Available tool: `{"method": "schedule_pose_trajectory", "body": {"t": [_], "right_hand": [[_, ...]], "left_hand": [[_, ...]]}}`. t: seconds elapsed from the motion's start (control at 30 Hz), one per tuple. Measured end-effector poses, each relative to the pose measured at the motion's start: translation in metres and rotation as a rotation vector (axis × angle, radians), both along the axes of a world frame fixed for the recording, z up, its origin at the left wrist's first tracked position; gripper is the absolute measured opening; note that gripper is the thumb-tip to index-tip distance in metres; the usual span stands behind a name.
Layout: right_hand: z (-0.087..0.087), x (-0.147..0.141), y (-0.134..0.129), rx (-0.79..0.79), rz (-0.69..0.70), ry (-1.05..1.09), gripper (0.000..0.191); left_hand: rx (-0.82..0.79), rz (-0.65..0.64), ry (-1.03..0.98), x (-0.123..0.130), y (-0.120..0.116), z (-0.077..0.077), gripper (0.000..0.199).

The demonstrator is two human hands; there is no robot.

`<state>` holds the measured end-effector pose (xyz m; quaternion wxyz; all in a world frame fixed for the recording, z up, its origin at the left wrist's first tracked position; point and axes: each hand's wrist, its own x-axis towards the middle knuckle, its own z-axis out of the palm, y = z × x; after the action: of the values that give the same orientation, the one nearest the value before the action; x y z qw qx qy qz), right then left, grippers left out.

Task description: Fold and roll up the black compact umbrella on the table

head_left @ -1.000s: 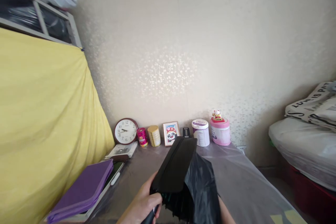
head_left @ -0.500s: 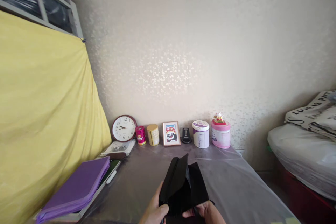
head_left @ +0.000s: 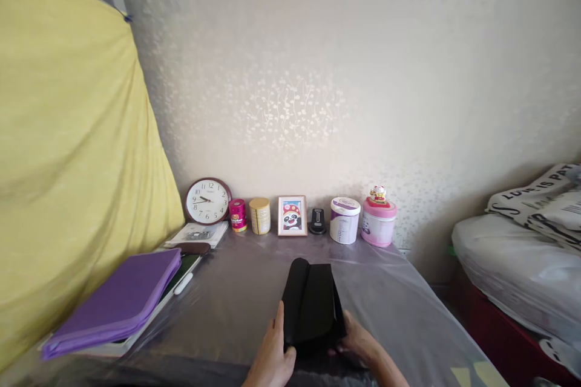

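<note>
A black folding case [head_left: 313, 302] with a rounded left edge and a flat flap is held over the near part of the table; its exact kind I cannot make out. My left hand [head_left: 275, 351] is closed on its left side, thumb at the near lower corner and fingers along the edge. On the opposite side my right hand [head_left: 361, 341] grips the lower right edge, its fingertips partly hidden under and behind the case. A narrow gap shows along the right side of the flap.
The table [head_left: 227, 302] has a plastic cover. Along the wall stand a clock [head_left: 207, 201], a pink tin [head_left: 238, 215], a yellow-lidded can [head_left: 260, 216], a framed panda picture [head_left: 292, 216] and two tubs [head_left: 345, 222]. A purple folder [head_left: 118, 302] lies left; a bed [head_left: 517, 266] stands right.
The case's flap, raised and gaping before, now lies nearly flat across it. My right hand has moved from beneath the case to its right side. The view has tilted slightly.
</note>
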<state>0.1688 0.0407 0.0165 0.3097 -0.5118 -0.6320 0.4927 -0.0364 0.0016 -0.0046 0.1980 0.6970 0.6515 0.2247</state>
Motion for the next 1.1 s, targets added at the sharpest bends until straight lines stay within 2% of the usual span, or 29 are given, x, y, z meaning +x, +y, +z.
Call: {"method": "schedule_pose_trajectory", "body": {"t": [0.1, 0.17, 0.2, 0.33, 0.53, 0.67, 0.87, 0.97, 1.1], "right_hand": [[0.013, 0.018, 0.012, 0.289, -0.325, -0.218, 0.025], [0.022, 0.022, 0.016, 0.357, -0.431, -0.282, 0.029], [0.027, 0.021, 0.017, 0.359, -0.441, -0.297, 0.031], [0.036, 0.012, 0.014, 0.305, -0.401, -0.323, 0.039], [0.028, 0.007, 0.021, 0.165, -0.421, -0.3, 0.029], [0.036, 0.0, 0.028, 0.148, -0.326, -0.081, 0.02], [0.051, -0.041, 0.04, 0.047, -0.204, 0.314, 0.031], [0.048, -0.064, 0.05, 0.027, -0.194, 0.399, 0.035], [0.037, -0.088, 0.063, 0.017, -0.191, 0.419, 0.039]], "left_hand": [[-0.054, 0.006, 0.035, 0.005, -0.003, 0.007, 0.08], [-0.085, 0.012, 0.091, 0.009, -0.006, 0.016, 0.08], [-0.093, 0.013, 0.12, 0.01, -0.007, 0.02, 0.08], [-0.112, 0.011, 0.201, 0.015, -0.011, 0.032, 0.078], [-0.197, 0.031, 0.264, 0.019, -0.01, 0.04, 0.08], [-0.16, 0.046, 0.328, 0.02, -0.011, 0.04, 0.081], [-0.107, 0.078, 0.39, 0.022, -0.012, 0.038, 0.079], [-0.066, 0.092, 0.394, 0.022, -0.011, 0.034, 0.076], [-0.049, 0.07, 0.381, 0.02, -0.01, 0.026, 0.062]]}}
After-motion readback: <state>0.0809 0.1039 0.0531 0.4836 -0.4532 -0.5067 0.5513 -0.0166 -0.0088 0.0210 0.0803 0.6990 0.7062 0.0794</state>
